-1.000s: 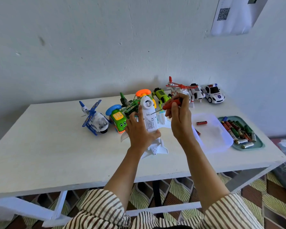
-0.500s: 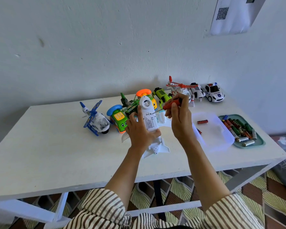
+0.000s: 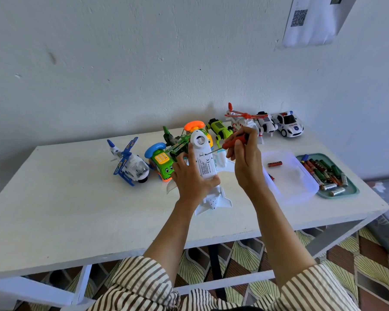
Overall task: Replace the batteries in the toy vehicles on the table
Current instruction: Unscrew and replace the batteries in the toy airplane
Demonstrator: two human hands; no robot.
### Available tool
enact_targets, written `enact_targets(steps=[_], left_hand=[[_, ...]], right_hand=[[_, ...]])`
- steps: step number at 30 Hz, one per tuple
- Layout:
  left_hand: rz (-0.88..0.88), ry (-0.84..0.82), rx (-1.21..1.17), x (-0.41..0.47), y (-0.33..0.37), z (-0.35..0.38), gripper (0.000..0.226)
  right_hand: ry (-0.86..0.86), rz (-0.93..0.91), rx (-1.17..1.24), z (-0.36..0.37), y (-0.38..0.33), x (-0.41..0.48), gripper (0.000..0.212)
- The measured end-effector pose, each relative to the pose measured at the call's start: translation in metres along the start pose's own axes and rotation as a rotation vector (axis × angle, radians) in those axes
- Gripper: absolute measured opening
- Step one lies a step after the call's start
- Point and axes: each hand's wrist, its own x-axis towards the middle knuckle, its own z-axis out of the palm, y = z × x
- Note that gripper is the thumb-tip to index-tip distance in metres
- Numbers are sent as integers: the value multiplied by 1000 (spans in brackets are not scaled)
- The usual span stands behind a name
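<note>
At the middle of the table (image 3: 76,209), a white toy plane (image 3: 203,167) is held belly-up, with its nose turned toward the wall and its tail low over the table top; whether the tail touches the top cannot be told. The plane's body is gripped by the left hand (image 3: 189,178), which is wrapped round it from the left side. A red-handled screwdriver (image 3: 235,141) is held in the curled fingers of the right hand (image 3: 247,162). Its tip is set against the plane's underside just above the printed label, where the battery cover screw is judged to sit.

Several slips can be expected from here. If the screwdriver is tilted or pressed too lightly, the tip may jump out of the screw head and the head may be chewed up. If the plane is allowed to twist in the left hand, the tip may skid across the plastic. Once loosened, the small screw could be dropped and lost off the table edge or among the other toys crowded just behind the plane. A clear box (image 3: 294,182) with a red battery (image 3: 274,163) inside lies to the right, just beside a green tray (image 3: 346,194) of batteries (image 3: 323,171). Used and fresh cells could be mixed up if they are not kept apart.
</note>
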Motion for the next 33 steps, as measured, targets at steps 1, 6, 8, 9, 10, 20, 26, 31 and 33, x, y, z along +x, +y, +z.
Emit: enact_targets(steps=[1, 6, 8, 9, 10, 20, 26, 31, 33], left_hand=[[1, 1, -2, 0, 0, 0, 110], [20, -16, -13, -1, 1, -2, 109], [26, -14, -13, 0, 1, -2, 109], [27, -15, -10, 0, 1, -3, 109], [28, -16, -6, -1, 1, -3, 109], [23, -24, -32, 0, -2, -4, 111], [76, -22, -17, 1, -1, -1, 109], [88, -23, -19, 5, -3, 2, 109], [100, -14, -26, 5, -4, 2, 109]], right_hand=[[0, -1, -2, 0, 0, 0, 23], [6, 0, -8, 1, -1, -2, 22], [7, 14, -9, 1, 0, -3, 16], [8, 23, -5, 1, 0, -3, 13], [9, 28, -3, 0, 0, -3, 11], [-113, 36, -73, -9, -17, 14, 12], [-175, 77, 40, -10, -32, 17, 24], [-154, 43, -34, -9, -30, 10, 30], [-160, 58, -47, -10, -31, 9, 23]])
